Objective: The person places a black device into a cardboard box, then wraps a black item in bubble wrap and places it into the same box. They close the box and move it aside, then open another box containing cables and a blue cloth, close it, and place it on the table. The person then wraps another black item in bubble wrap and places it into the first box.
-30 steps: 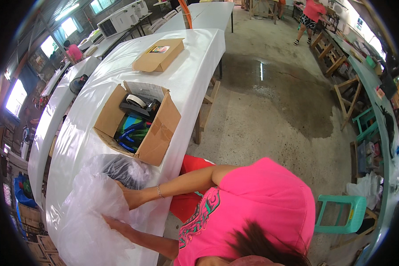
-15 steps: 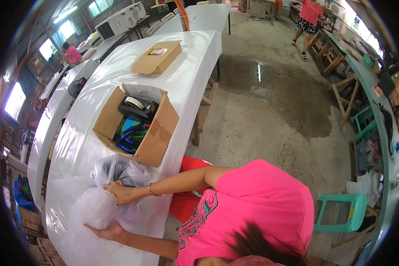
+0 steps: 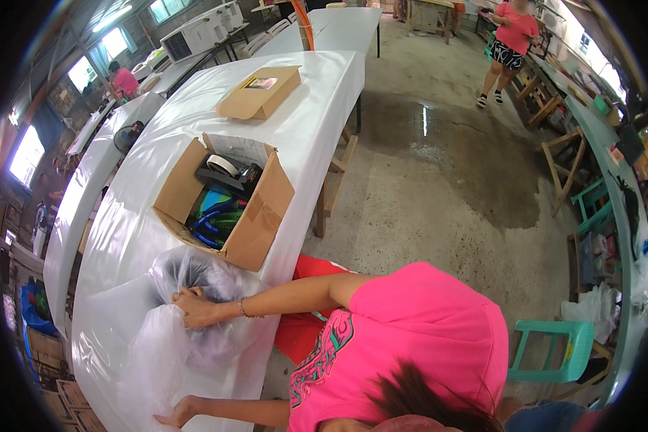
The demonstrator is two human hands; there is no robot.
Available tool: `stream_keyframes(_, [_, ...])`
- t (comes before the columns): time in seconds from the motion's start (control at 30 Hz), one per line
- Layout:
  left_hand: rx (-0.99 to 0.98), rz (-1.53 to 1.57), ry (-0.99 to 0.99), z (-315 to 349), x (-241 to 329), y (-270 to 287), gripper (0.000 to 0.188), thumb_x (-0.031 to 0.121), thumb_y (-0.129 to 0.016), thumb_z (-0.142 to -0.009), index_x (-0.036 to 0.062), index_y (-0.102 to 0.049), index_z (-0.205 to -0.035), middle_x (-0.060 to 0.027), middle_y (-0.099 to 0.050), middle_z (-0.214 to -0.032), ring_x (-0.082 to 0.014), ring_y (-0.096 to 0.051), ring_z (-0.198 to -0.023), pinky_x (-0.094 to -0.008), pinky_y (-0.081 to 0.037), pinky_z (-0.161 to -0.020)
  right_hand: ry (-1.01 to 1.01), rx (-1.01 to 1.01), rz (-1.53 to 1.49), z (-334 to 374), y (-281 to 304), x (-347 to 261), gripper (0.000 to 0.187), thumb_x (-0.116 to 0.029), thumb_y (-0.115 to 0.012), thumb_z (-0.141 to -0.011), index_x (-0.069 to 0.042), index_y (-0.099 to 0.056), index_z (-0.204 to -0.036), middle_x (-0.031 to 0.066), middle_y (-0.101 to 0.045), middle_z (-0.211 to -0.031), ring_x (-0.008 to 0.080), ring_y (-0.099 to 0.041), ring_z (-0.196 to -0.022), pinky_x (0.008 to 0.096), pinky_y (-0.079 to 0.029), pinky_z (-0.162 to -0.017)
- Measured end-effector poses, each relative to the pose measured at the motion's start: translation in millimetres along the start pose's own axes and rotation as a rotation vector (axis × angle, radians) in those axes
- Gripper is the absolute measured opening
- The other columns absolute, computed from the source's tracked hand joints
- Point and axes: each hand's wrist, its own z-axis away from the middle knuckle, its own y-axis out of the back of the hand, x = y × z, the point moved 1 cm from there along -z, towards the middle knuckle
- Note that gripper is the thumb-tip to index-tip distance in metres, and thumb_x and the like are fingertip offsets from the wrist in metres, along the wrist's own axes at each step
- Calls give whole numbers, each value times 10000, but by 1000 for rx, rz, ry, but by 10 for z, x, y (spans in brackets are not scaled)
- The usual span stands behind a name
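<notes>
A clear plastic bag (image 3: 216, 277) with something dark inside lies near the table edge. Fingers closed, my right hand (image 3: 198, 307) grips its gathered plastic. From that grip the loose plastic (image 3: 155, 353) spreads down the table. My left hand (image 3: 176, 412), fingers stretched out, is at the lower end of this loose plastic. Beyond the bag stands an open cardboard box (image 3: 263, 216). It holds a black tape dispenser (image 3: 227, 176) with a pale roll, and blue and green items (image 3: 212, 219).
The table has a white cover (image 3: 317, 79). A flat brown carton (image 3: 259, 93) rests farther along it. To the right stands a green stool (image 3: 554, 349). The concrete floor has a wet patch (image 3: 453, 158). A person in pink (image 3: 511, 36) stands at the far right.
My left hand has moved down, away from my right hand. The puffed plastic between them is now longer and flatter. My right hand keeps its grip.
</notes>
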Motion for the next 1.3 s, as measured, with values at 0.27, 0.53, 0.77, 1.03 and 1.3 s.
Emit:
stream_keyframes(0.27, [-942, -507, -500, 942, 950, -604, 702, 428, -622, -796, 76, -417, -1368, -145, -399, -1431, -301, -307, -1352, -548, -102, -1092, 53, -109, 152, 73, 133, -65, 467, -283, -635, -748, 10, -552, -1103, 237, -499, -1191, 363, -364, -1212, 515, -250, -986])
stream_keyframes(0.53, [-1287, -632, -1017, 959, 806, -1119, 617, 397, -610, -839, 50, -499, -1336, -138, -449, -1425, -313, -294, -1390, -591, -5, -1133, 215, -184, 387, 152, 194, -125, 484, -311, -658, -761, 2, -585, -1122, 238, -526, -1187, 369, -427, -1191, 592, -242, -983])
stream_keyframes(0.77, [-1502, -879, -528, 1106, 275, -1262, 652, 485, -498, -918, -50, -509, -1291, -236, -468, -1364, -363, -339, -1339, -497, -85, -1154, 225, -338, 450, 339, 172, -23, 506, -297, -673, -769, 27, -587, -1148, 253, -550, -1151, 378, -487, -1150, 601, -254, -1001])
stream_keyframes(1.03, [-1395, -938, -744, 746, -935, -1336, 685, 564, -444, -909, -30, -553, -1234, -230, -549, -1248, -344, -441, -1242, -483, -216, -1101, 316, -173, 107, 289, 899, -654, 219, -202, -633, -809, -42, -650, -957, 152, -617, -983, 329, -578, -980, 450, -400, -902])
stream_keyframes(1.3, [-1333, -1242, -628, 1175, -378, -1733, 584, 453, -491, -897, 41, -486, -1311, -195, -584, -1211, -303, -572, -1100, -511, -360, -994, 338, 416, 413, 224, 2120, -555, 130, -176, -598, -842, -71, -673, -847, 104, -631, -893, 290, -599, -892, 433, -428, -808])
